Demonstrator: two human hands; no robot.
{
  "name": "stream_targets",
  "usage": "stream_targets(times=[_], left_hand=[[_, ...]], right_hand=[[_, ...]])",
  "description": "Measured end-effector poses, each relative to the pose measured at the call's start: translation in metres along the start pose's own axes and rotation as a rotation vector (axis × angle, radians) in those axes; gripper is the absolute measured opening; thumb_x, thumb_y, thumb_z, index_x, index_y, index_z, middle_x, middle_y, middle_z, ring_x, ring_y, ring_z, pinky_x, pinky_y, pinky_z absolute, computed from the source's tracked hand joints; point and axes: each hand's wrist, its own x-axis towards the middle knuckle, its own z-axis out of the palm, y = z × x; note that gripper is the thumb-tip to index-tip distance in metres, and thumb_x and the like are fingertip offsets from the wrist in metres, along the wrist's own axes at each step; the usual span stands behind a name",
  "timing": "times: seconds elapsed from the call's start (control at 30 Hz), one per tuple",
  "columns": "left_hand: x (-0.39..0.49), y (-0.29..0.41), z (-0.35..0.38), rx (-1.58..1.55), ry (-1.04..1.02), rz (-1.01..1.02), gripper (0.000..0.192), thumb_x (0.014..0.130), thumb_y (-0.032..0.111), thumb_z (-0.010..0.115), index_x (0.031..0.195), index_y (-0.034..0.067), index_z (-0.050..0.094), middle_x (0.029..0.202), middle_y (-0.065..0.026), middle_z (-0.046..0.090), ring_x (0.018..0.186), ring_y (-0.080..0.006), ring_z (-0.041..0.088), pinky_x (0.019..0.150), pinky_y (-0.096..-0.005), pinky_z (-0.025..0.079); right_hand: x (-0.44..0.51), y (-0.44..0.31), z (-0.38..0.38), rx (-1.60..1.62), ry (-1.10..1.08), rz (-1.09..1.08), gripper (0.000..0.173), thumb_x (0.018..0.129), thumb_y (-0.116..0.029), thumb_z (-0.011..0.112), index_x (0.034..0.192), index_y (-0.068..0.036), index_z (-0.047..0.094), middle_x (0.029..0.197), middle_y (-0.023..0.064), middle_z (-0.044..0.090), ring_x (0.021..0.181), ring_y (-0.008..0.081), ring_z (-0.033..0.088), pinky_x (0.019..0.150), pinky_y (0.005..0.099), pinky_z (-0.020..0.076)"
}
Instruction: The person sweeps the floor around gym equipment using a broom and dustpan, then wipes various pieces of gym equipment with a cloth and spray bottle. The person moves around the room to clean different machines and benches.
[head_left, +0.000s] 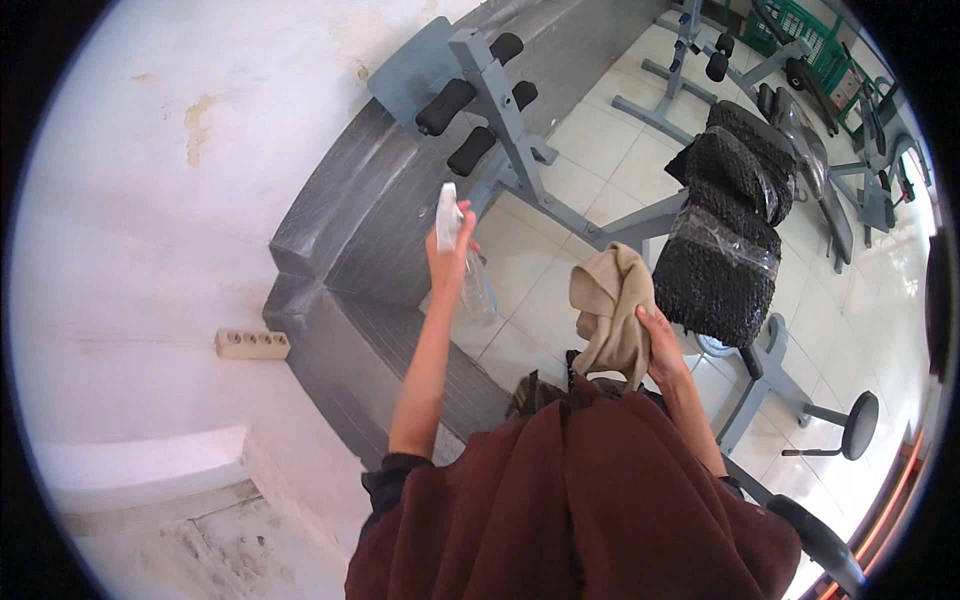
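Observation:
A clear spray bottle with a white trigger head hangs from my left hand, the fingers wrapped round its neck. Beyond it rises a grey metal post of an exercise bench, with black foam rollers and a blue-grey board against the wall. My right hand grips a folded beige cloth by its right side; the cloth hangs in front of my body. Just right of the cloth lies the bench's black padded seat, wrapped in textured covering and clear tape.
A grey-painted ledge runs along the peeling white wall, where a multi-socket outlet is mounted. White floor tiles surround the bench frame. More gym machines and a green crate stand at the upper right. A round black pad juts out at right.

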Motion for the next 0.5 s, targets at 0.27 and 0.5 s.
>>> stream_targets(times=[0.27,0.5], left_hand=[[0.147,-0.048,-0.027,0.039,-0.132,0.006,0.026,0.070,0.005,0.059,0.096,0.002,0.057,0.082,-0.0047,0.057,0.062,-0.0086,0.052,0.047,-0.0229,0.042],[0.224,-0.069,-0.082,-0.036,-0.336,-0.007,0.015,0.068,0.004,0.058,0.082,0.002,0.054,0.078,-0.0041,0.054,0.060,-0.0085,0.051,0.048,-0.0230,0.041]], right_hand=[[0.058,-0.007,0.042,0.315,0.138,-0.153,0.061,0.085,-0.047,0.040,0.125,-0.002,0.031,0.120,0.0159,0.044,0.105,0.0272,0.047,0.090,0.0393,0.0388],[0.145,0.008,0.118,0.270,0.365,-0.258,0.060,0.084,-0.043,0.045,0.125,-0.003,0.030,0.119,0.0146,0.043,0.105,0.0268,0.046,0.089,0.0385,0.0395]])
